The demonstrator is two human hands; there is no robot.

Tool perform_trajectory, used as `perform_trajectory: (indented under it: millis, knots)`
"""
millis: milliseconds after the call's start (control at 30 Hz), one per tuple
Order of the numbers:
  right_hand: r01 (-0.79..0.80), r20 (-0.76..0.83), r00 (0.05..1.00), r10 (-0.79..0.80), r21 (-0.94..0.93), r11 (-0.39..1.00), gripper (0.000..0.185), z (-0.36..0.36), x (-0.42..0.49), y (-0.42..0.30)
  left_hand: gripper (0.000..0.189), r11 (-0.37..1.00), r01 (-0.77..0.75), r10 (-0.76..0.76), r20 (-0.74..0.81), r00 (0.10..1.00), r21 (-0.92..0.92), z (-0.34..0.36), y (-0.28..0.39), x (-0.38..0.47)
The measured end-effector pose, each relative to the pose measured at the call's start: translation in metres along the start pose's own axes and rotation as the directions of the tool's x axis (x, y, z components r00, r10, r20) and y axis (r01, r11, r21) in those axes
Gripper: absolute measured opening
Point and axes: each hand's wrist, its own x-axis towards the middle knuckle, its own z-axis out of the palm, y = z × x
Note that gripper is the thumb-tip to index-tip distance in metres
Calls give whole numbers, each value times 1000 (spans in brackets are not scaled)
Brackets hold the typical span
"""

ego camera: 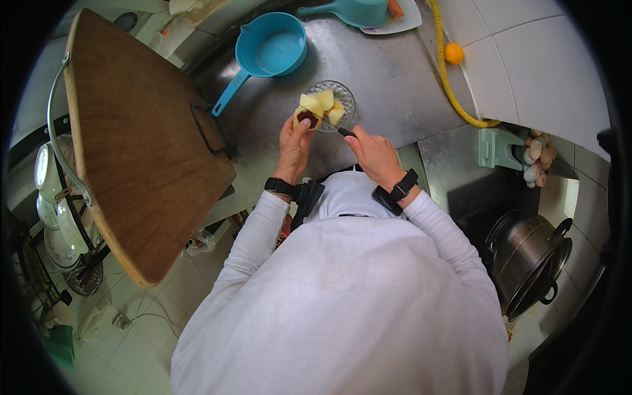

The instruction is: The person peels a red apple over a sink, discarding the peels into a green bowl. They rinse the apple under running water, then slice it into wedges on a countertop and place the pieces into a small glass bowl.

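My left hand (295, 143) holds a pale yellow piece of peeled fruit, probably apple (311, 104), with a dark red patch near my thumb. In my right hand (371, 152) is the black handle of a small knife (347, 132). Its thin blade slants up and left across the fruit piece; how deep it sits is hard to tell. Just beyond and partly beneath stands a patterned clear glass bowl (349, 94). Several pale yellow fruit chunks (336, 112) lie in that bowl. Both wrists wear black straps with devices.
A blue long-handled dipper (276, 47) rests on the metal counter (385, 79). Left stands a large wooden board (133, 148). A second dipper (363, 12) lies by a white plate (407, 19). A yellow hose (442, 69), an orange fruit (454, 53), eggs (538, 158) and a steel pot (526, 261) are right.
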Motion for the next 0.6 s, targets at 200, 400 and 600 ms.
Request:
perform_trajectory:
  millis: [200,400,600]
  knots:
    - [-31,39,999,34,-91,995,32,3,4,0,47,974,-108,122,-63,990,198,0,-6,0]
    - [-37,57,997,45,-137,990,34,10,14,1,46,978,15,-2,-61,998,208,3,0,-5]
    - [-37,45,998,45,-161,986,35,23,21,9,46,989,30,-23,-50,998,142,2,-8,-3]
